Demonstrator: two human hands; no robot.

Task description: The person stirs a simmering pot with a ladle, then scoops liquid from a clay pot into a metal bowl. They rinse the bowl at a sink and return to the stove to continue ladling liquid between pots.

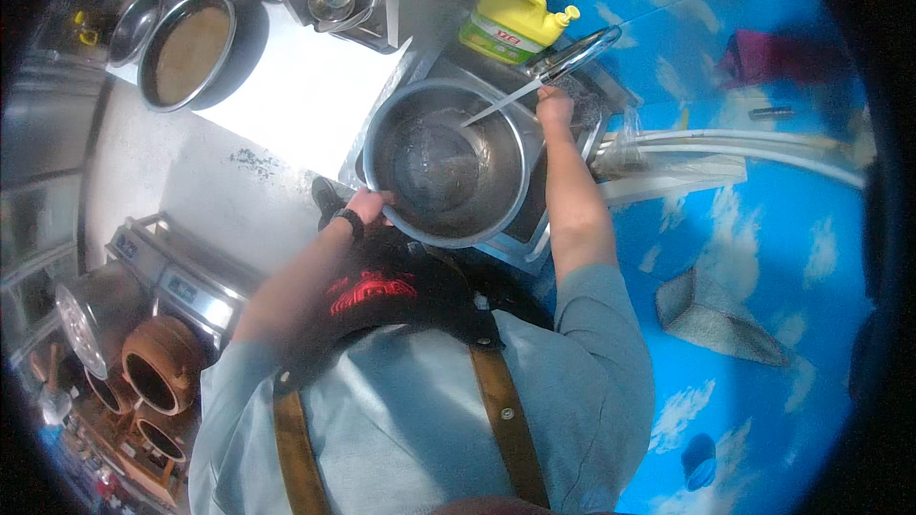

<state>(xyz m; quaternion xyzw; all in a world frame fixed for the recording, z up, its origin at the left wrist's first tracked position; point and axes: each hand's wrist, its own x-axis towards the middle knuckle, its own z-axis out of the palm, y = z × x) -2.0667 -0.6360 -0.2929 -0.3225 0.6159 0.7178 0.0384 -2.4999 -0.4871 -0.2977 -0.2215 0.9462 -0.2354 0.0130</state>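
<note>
A large round metal basin (429, 164) rests over the sink (533, 247), and a stream of water falls into it from a chrome faucet (583, 50). With a dark watch on its wrist, my left hand (368, 206) grips the basin's near left rim. My right hand (555, 107) is at the base of the faucet, to the right of the basin; its fingers are curled, but what they touch is partly hidden. Some water appears to lie in the bottom of the basin. Behind the basin stands a yellow and green detergent jug (512, 21) with a pump top.
Another metal basin (147, 79), holding something brownish, stands on the bright white surface at the upper left. Near it is a small metal bowl (331, 1). White pipes (751, 143) run along the blue wall. Clay pots (163, 354) and a big metal pot (100, 307) are at the lower left.
</note>
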